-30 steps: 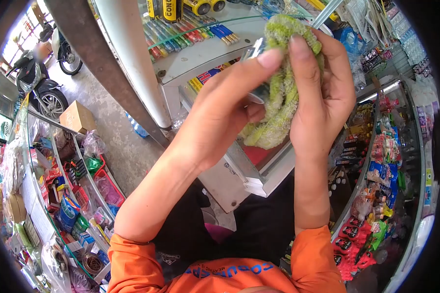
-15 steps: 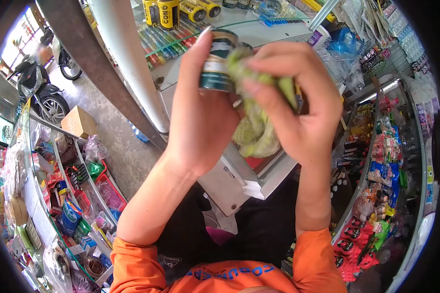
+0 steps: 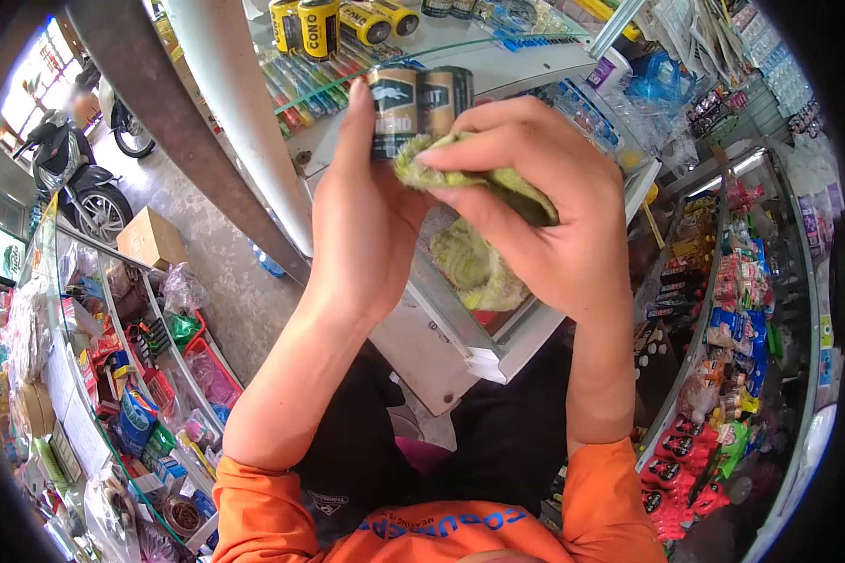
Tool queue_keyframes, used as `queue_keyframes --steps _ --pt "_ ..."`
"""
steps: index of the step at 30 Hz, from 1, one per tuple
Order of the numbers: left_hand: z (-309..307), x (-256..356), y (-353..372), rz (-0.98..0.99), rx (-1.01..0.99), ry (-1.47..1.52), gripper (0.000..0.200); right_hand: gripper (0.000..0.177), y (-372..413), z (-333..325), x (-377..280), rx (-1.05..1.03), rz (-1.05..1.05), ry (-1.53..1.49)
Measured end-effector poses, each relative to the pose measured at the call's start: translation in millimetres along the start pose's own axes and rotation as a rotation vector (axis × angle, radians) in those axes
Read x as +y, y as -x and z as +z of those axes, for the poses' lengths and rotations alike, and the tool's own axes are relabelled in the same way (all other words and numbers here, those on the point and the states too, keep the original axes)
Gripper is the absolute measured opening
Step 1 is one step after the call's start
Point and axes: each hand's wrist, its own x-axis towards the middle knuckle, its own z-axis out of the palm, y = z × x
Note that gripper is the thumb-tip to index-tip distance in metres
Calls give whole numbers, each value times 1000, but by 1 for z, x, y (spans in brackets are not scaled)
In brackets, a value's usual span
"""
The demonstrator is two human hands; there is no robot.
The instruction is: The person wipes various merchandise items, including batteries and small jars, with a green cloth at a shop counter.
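Observation:
My left hand (image 3: pixel 361 230) is closed around a pair of large batteries (image 3: pixel 394 105), dark green and tan, standing side by side with the thumb along their left edge. A fuzzy yellow-green cloth (image 3: pixel 479 267) is pinched between the thumb and fingers of my right hand (image 3: pixel 568 202). One bunched end of the cloth touches the lower part of the batteries; the rest hangs below, over the cabinet. The fingers of my left hand are partly hidden behind the batteries and cloth.
Ahead is a glass shelf (image 3: pixel 498 33) with yellow batteries (image 3: pixel 320 28) on it and rows of pens beneath. A white post (image 3: pixel 230 113) rises at the left. Packed goods line both sides. A cardboard box (image 3: pixel 152 238) and a motorbike (image 3: pixel 89 178) stand on the floor at far left.
The batteries have turned so both labels show, and have shifted slightly left. My right hand has moved left and down, bringing the cloth to the lower part of the batteries.

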Motion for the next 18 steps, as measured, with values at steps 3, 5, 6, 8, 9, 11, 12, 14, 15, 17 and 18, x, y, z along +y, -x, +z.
queue_keyframes --steps 3,5,6,8,9,11,12,14,15,17,18 --pt "-6 0 -1 -44 -77 -37 50 16 -4 4 0 145 11 57" --pt "-4 0 0 -89 -108 -113 50 15 -4 7 4 316 26 120" --pt "-3 -1 1 -87 -107 -111 50 15 -1 9 6 314 24 120" --pt "-2 -1 1 -99 -107 -83 47 17 3 10 10 443 201 68" --pt "3 -1 1 -67 -111 -58 43 14 2 13 12 522 238 -59" --pt "2 0 2 -80 -89 2 43 17 3 8 5 456 318 -160" --pt "2 0 3 -92 -64 60 42 19 4 6 2 388 397 -264" --pt "2 3 0 -57 -35 27 43 20 4 5 2 318 345 -263" --pt "2 3 -1 -21 -8 -7 44 20 4 4 2 250 291 -260" --pt "0 1 -2 4 -42 -144 45 20 4 0 1 300 368 -237" --pt "-2 0 -2 31 -76 -279 47 20 4 -2 1 346 443 -211"
